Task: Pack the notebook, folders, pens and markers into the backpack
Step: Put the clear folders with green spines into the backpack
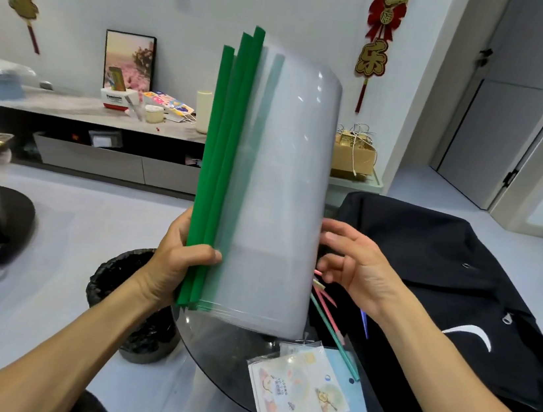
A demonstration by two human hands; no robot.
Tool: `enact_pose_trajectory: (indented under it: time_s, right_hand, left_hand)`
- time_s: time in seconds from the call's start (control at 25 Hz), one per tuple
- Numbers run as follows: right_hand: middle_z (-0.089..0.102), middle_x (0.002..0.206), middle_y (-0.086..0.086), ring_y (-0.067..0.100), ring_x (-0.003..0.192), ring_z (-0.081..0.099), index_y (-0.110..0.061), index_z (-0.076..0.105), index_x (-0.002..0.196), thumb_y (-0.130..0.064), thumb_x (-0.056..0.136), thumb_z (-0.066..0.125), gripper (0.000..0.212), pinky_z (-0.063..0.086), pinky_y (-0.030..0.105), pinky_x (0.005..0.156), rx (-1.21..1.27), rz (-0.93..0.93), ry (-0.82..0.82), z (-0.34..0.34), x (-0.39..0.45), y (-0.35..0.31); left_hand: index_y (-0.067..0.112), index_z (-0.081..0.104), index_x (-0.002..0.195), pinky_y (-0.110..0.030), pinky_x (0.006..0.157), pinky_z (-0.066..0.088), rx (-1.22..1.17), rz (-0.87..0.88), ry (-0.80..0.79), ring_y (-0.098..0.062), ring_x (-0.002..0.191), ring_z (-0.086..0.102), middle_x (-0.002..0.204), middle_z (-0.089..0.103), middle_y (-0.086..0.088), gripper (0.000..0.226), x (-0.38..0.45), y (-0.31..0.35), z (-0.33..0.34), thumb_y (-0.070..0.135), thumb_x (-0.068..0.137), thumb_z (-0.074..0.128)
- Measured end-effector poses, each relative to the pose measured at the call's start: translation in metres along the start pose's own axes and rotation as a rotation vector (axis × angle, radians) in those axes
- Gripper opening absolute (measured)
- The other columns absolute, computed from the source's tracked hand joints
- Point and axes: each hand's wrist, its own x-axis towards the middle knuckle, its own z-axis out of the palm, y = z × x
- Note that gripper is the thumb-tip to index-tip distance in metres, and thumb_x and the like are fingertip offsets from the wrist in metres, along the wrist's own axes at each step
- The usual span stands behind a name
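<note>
Left hand [179,263] is clamped round the green spines of a stack of clear folders [275,189], held upright over the glass table [209,353]. Right hand [362,269] hovers beside them, fingers loosely spread, holding nothing. Black backpack [445,263] sits just right.

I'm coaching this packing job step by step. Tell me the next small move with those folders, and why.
Probably bring the right hand onto the free edge of the folders to square the stack. The left hand alone grips them upright by the green spines, which sit uneven at the top, and the backpack lies just to the right.
</note>
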Motion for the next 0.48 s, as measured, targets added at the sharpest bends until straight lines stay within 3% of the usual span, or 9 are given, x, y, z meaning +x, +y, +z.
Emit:
enact_pose_trajectory:
  time_s: [0.08, 0.2, 0.28, 0.36, 0.48]
  right_hand:
    - [0.069, 0.096, 0.003, 0.017, 0.076, 0.060, -0.018, 0.069, 0.106, -0.021, 0.072, 0.076, 0.035, 0.048, 0.026, 0.064, -0.026, -0.065, 0.039, 0.004, 0.002, 0.000]
    - [0.062, 0.125, -0.005, 0.013, 0.114, 0.059, -0.030, 0.052, 0.131, -0.035, 0.071, 0.076, 0.065, 0.042, 0.040, 0.100, -0.099, -0.031, 0.098, 0.004, 0.008, 0.002]
    - [0.061, 0.134, 0.002, 0.021, 0.125, 0.056, -0.023, 0.043, 0.142, -0.042, 0.072, 0.078, 0.081, 0.036, 0.046, 0.110, 0.010, 0.062, -0.028, 0.004, 0.007, 0.008]
    - [0.058, 0.137, 0.014, 0.030, 0.128, 0.054, -0.009, 0.049, 0.140, -0.040, 0.076, 0.079, 0.077, 0.040, 0.046, 0.108, 0.169, 0.079, -0.145, 0.008, 0.003, 0.010]
    - [0.067, 0.122, 0.019, 0.033, 0.111, 0.065, -0.006, 0.068, 0.119, -0.022, 0.071, 0.084, 0.053, 0.054, 0.042, 0.089, 0.214, -0.089, -0.015, 0.007, -0.001, 0.006]
  left_hand:
    - [0.017, 0.061, 0.103, -0.026, 0.058, 0.054, 0.048, -0.010, -0.012, -0.015, 0.073, 0.065, 0.083, 0.069, 0.002, 0.053, -0.001, -0.001, 0.000, -0.008, 0.057, 0.054]
    - [0.016, 0.064, 0.100, -0.027, 0.057, 0.054, 0.015, -0.025, -0.052, -0.017, 0.072, 0.066, 0.083, 0.069, -0.002, 0.054, -0.002, -0.001, 0.003, -0.010, 0.055, 0.053]
    - [0.020, 0.066, 0.097, -0.027, 0.056, 0.054, -0.001, -0.021, -0.073, -0.016, 0.071, 0.066, 0.082, 0.068, -0.001, 0.053, -0.001, -0.001, 0.005, -0.011, 0.055, 0.052]
    - [0.024, 0.068, 0.092, -0.025, 0.055, 0.053, 0.011, -0.041, -0.065, -0.014, 0.068, 0.065, 0.078, 0.067, 0.002, 0.051, 0.002, -0.001, 0.003, -0.009, 0.056, 0.055]
    - [0.026, 0.066, 0.092, -0.024, 0.056, 0.052, 0.102, -0.099, 0.019, -0.012, 0.069, 0.064, 0.077, 0.067, 0.005, 0.046, 0.004, -0.001, -0.012, 0.005, 0.051, 0.071]
